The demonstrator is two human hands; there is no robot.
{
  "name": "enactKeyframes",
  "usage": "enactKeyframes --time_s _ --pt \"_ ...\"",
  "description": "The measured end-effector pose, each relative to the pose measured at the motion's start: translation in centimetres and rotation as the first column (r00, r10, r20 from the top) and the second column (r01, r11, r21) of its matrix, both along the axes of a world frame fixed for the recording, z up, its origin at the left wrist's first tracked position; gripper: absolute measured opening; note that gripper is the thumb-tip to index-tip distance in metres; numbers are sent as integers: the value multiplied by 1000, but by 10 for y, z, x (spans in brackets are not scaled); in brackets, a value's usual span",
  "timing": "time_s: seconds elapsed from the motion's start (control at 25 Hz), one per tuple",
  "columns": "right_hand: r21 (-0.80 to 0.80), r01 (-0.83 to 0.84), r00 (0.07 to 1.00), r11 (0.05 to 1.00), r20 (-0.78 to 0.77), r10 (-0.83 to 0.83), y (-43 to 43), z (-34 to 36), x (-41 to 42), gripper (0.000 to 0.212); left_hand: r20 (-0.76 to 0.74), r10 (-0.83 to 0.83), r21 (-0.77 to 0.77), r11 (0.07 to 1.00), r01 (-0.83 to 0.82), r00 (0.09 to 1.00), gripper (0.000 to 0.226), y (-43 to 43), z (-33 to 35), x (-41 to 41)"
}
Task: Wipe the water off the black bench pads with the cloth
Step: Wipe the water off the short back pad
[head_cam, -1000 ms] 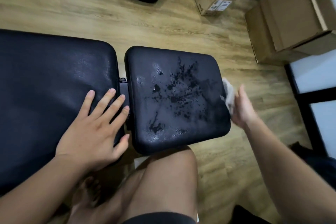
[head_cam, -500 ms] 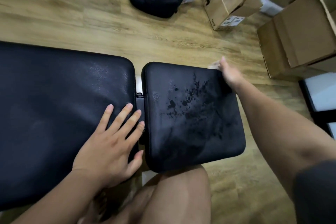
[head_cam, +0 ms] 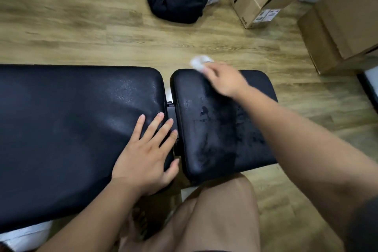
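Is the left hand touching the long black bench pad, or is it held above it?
Touching. In the head view the left hand lies flat, fingers spread, on the long bench pad near its right end, with no gap under the palm.

Grained, glossy-wet black leatherette bench pads (head_cam: 214, 129), wood-grain floor (head_cam: 81, 32), matt cardboard boxes (head_cam: 347, 16).

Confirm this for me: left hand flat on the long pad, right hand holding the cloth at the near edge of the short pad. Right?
Not quite. In the head view the right hand holds the cloth at the far edge of the short pad, not the near one. The left hand does lie flat on the long pad.
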State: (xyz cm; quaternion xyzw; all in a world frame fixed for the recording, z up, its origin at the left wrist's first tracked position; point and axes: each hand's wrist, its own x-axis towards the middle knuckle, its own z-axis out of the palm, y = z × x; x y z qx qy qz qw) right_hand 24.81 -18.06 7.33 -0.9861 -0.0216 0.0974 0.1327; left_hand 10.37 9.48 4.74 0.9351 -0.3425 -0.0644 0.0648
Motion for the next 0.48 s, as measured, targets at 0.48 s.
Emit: enactKeyframes --time_s 0.48 --pt "44 81 988 996 130 -86 105 -22 -62 33 -9 0 67 998 0 1000 69 -1 6 -2"
